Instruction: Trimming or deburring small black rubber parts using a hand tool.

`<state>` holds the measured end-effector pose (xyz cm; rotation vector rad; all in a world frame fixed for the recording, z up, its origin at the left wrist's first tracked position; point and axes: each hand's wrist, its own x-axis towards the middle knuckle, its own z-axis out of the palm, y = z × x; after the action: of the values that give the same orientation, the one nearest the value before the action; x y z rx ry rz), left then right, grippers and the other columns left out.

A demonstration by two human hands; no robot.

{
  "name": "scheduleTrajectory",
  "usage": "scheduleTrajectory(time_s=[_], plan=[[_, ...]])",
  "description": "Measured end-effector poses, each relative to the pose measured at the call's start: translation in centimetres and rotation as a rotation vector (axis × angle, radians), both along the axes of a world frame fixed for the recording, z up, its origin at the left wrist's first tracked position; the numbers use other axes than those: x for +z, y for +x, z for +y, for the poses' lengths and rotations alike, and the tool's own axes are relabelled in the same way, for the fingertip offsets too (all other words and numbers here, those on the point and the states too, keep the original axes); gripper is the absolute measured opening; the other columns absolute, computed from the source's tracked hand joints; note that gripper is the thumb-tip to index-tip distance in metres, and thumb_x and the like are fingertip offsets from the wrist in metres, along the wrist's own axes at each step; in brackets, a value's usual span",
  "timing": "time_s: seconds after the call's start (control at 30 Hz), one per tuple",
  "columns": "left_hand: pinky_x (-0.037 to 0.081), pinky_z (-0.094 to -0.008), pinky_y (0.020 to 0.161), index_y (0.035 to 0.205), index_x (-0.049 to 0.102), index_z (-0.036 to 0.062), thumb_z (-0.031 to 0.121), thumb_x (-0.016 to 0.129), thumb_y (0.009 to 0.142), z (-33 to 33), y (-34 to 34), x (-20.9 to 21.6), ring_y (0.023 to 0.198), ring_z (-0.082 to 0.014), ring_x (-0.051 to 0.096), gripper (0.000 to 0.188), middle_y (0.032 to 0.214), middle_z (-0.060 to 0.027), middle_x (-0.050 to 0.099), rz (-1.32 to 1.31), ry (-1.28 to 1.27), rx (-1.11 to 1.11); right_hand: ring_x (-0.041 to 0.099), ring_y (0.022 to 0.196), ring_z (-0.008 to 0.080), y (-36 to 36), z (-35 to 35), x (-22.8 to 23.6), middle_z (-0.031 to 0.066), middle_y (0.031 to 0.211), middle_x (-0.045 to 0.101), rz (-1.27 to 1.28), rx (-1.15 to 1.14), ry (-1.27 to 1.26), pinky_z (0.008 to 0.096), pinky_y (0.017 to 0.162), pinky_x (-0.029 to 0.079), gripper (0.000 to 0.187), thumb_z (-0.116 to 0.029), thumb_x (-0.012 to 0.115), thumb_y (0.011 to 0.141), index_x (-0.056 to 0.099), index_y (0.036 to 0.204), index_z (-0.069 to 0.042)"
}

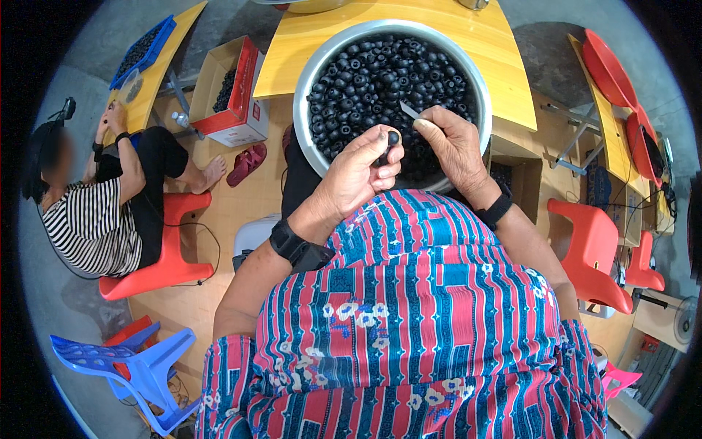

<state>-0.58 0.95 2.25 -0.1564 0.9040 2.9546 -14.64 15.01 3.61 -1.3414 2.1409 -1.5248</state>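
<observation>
My left hand [349, 175] is closed on a small round black part [393, 138], pinched between thumb and fingers. Over the right side of the basin, my right hand [455, 146] grips a small knife [409, 110], its short pale blade pointing up and left. Blade and held part are apart. Both hands are above the near half of a wide metal basin [301, 110], which is filled with many similar black parts [380, 73]. Several of those show a round hole. The knife's handle is mostly hidden in my fingers.
The basin stands at a yellow table [504, 73]. To the left, a carton [252, 110] holds more black parts, and a person in a striped shirt [99, 227] sits on a red chair [172, 241]. Red stools [592, 256] and red basins [610, 69] are on the right.
</observation>
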Motion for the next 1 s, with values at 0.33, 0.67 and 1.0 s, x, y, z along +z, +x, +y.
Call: scheduleTrajectory(time_s=[0.33, 0.67, 1.0], plan=[[0.034, -0.0187, 0.055, 0.104, 0.049, 0.0106, 0.024, 0.043, 0.103, 0.0, 0.0, 0.2, 0.067, -0.0069, 0.041, 0.015, 0.085, 0.0009, 0.047, -0.064, -0.029, 0.082, 0.059, 0.076, 0.027, 0.0, 0.4, -0.8, 0.0154, 0.08, 0.06, -0.219, 0.067, -0.011, 0.0325, 0.072, 0.047, 0.02, -0.019, 0.062, 0.09, 0.063, 0.089, 0.001], [0.035, -0.0185, 0.055, 0.106, 0.05, 0.0091, 0.022, 0.044, 0.102, -0.1, 0.1, -0.5, 0.068, -0.0068, 0.042, 0.015, 0.086, -0.0002, 0.047, -0.019, -0.021, 0.078, 0.061, 0.078, 0.0333, 0.6, 0.6, 0.3, 0.0152, 0.08, 0.061, 0.135, 0.213, 0.09, 0.0381, 0.069, 0.048, 0.023, -0.026, 0.064, 0.087, 0.065, 0.092, -0.003], [0.035, -0.0185, 0.055, 0.107, 0.049, 0.0093, 0.021, 0.043, 0.102, -0.2, 0.1, -0.5, 0.068, -0.007, 0.042, 0.014, 0.087, -0.0007, 0.048, 0.005, -0.023, 0.065, 0.061, 0.078, 0.0336, 0.6, 0.5, 0.6, 0.0151, 0.079, 0.06, 0.154, 0.194, 0.07, 0.0388, 0.069, 0.048, 0.021, -0.024, 0.064, 0.087, 0.065, 0.09, -0.003]])
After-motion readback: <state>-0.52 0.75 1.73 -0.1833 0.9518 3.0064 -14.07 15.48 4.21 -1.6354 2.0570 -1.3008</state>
